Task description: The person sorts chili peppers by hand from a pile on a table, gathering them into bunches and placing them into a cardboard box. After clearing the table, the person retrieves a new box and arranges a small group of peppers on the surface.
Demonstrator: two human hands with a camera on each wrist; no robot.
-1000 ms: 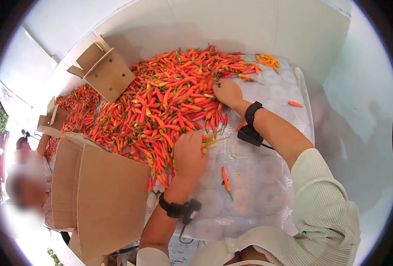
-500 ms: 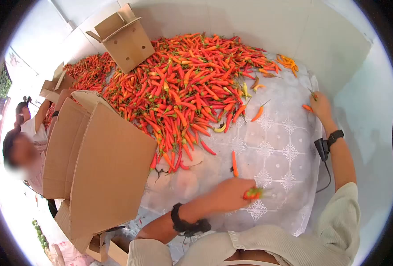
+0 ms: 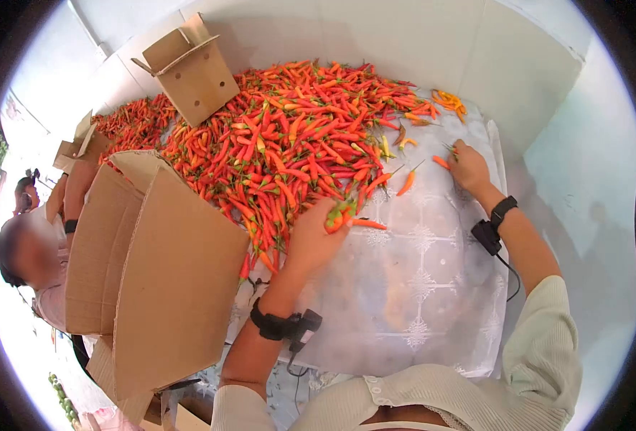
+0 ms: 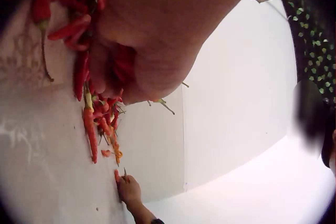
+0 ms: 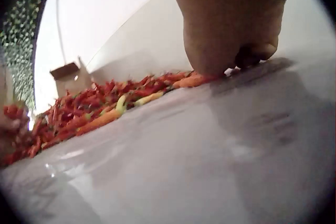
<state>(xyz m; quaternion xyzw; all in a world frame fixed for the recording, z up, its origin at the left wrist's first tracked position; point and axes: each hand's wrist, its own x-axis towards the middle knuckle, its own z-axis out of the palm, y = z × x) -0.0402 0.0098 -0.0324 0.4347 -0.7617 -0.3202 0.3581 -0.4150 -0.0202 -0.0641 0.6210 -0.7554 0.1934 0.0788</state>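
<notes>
A broad heap of red and orange chillies (image 3: 289, 136) covers the back and middle of the table. My left hand (image 3: 316, 241) is at the heap's front right edge, its fingers curled round several chillies (image 3: 338, 218); red shows inside the curled fingers of the left hand (image 4: 152, 50) in the left wrist view. On the right side of the cloth, my right hand (image 3: 470, 169) pinches a chilli, with its stem showing above the fingertips. An orange chilli (image 3: 441, 162) lies beside these fingertips. In the right wrist view the right hand (image 5: 231, 29) is low over the cloth.
A large cardboard box (image 3: 178, 280) stands at the left front, and a smaller box (image 3: 199, 82) behind it in the heap. Yellow-orange chillies (image 3: 450, 103) lie at the back right. Another person (image 3: 34, 251) is at the far left. A pale wall (image 3: 404, 43) curves behind.
My left hand has moved from the front of the cloth back to the heap, still holding chillies. My right hand has come from the heap to the cloth's right side.
</notes>
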